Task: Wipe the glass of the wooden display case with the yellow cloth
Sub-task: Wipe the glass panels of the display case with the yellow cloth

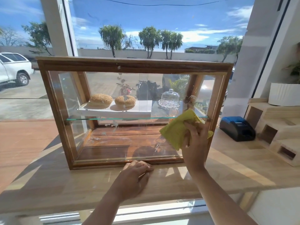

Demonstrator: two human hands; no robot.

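The wooden display case [133, 64] stands on a light wooden counter [65, 184] in front of a big window. Its front glass [123, 138] carries white smears and drips near the middle and lower part. My right hand [194, 142] grips the yellow cloth [177, 127] and holds it against the glass at the lower right of the case. My left hand [138, 168] rests on the counter, fingers touching the case's bottom frame. Inside, two sesame buns [100, 99] and a glass dome dish [170, 98] sit on the glass shelf.
A black receipt printer [237, 129] sits on the counter right of the case. Beyond it are pale wooden stepped boxes [274, 127] with a white plant pot [284, 95] on top. White window frames rise behind the case.
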